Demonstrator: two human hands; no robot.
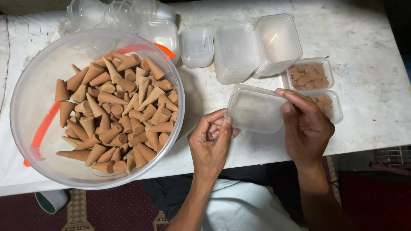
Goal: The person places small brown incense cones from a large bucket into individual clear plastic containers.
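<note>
Surface: a white, stained and scuffed tabletop runs across the whole view, its near edge just above the person's lap.
Floor: dark red patterned carpet shows below the table edge, with a green-and-white cup lying on it at the left.
Bucket: a large round clear plastic tub with an orange handle sits on the left of the table, filled with brown cone-shaped pieces.
Stacks: nested clear rectangular plastic boxes stand at the back centre; clear round cups are piled behind the tub.
Held box: an empty clear rectangular plastic container is tilted just above the table, in front of the person.
Filled trays: two small clear tubs of brown cones rest side by side to the right, partly behind the right hand.
Right hand: fingers curled over the held container's right edge, gripping it.
Left hand: fingers loosely curled, fingertips at the container's left lower corner; whether it grips cannot be told.
</note>
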